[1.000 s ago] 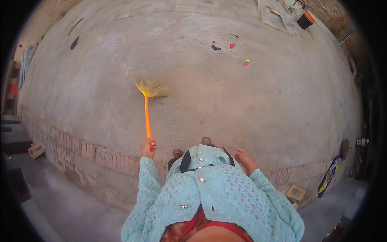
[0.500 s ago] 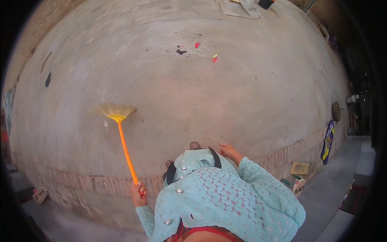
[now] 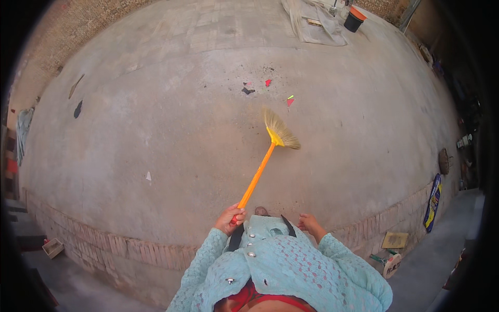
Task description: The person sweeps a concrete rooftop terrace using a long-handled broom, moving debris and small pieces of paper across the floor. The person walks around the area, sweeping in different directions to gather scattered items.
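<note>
Swung rightward since before, the orange-handled broom (image 3: pixel 264 159) slants up-right, straw fan toward the floor's (image 3: pixel 156 130) far edge; left hand (image 3: pixel 229 218) grips its handle, right hand (image 3: pixel 310 224) loosely curled, empty.

A broad grey concrete floor (image 3: pixel 171 130), lit by even daylight, is edged along its near side by a low border of reddish bricks (image 3: pixel 130 249). A weathered brick wall (image 3: pixel 52 57) is seen at the far left. A pale crumpled tarpaulin (image 3: pixel 312 23) and a black bucket with an orange rim (image 3: pixel 355 20) are set at the far end.
</note>
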A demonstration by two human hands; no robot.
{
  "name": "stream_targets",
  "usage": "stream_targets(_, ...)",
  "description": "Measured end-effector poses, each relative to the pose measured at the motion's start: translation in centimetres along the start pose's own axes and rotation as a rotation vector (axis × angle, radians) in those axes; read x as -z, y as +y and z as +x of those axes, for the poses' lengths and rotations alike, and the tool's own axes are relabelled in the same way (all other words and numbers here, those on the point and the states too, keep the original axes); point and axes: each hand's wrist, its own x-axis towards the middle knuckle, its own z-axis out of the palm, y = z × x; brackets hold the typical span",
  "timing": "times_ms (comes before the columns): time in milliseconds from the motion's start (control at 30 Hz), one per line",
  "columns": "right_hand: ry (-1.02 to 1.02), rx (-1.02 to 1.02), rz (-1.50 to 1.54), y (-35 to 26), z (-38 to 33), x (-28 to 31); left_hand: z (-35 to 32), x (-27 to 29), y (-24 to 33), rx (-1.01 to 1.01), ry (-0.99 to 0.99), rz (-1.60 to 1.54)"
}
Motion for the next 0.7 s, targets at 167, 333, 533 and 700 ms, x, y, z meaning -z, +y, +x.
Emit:
stream_targets(167,0.003,0.008,0.084,0.2,0.3,1.3,7.6,-0.3,1.1,0.142,0.020,0.060)
stream_targets(333,0.022,0.007,0.141,1.7,0.7,3.4,8.2,1.4,1.6,0.060,0.179,0.012)
stream_targets(533,0.046,-0.026,0.105,0.8,2.7,3.6,2.3,6.5,2.8,-0.233,0.353,-0.144)
stream_targets(700,-0.024,0.028,-0.032,-2.8,6.4,1.4,-2.5,8.7,4.3,-0.466,0.511,-0.156)
